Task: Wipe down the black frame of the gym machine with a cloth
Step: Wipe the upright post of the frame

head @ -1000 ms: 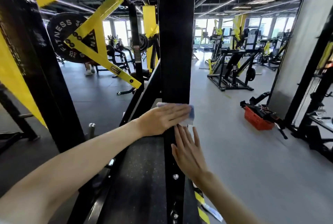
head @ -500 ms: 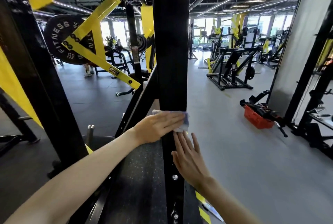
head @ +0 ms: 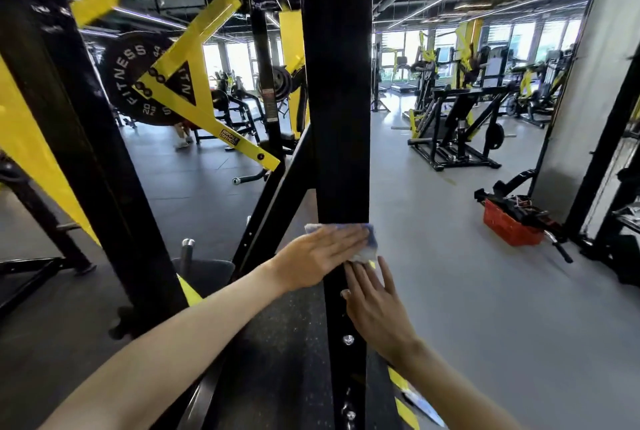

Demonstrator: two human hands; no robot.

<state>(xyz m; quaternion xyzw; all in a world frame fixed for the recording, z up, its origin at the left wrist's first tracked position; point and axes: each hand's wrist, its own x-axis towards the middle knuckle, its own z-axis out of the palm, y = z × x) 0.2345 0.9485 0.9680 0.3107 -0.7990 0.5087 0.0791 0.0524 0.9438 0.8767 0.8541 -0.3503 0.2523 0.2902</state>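
A wide black upright post point(head: 337, 100) of the gym machine frame runs down the middle of the head view. My left hand point(head: 320, 258) lies flat across it with straight fingers, pressing a small blue-and-white cloth point(head: 367, 244) against the post's front face. The cloth shows only at the fingertips and along the hand's top edge. Just below, my right hand point(head: 375, 305) rests flat with spread fingers on the right side of the same post, its fingertips touching the cloth's lower edge.
A second black post point(head: 86, 139) slants at the left, with yellow arms point(head: 194, 83) and a black weight plate point(head: 135, 80) behind. A red basket point(head: 509, 227) sits on the grey floor at right. Other machines point(head: 453, 132) stand farther back. A speckled black platform point(head: 277, 360) lies below.
My left hand and the cloth have slid slightly down the post while the view tilted upward. My right hand stays just under the cloth on the post's side.
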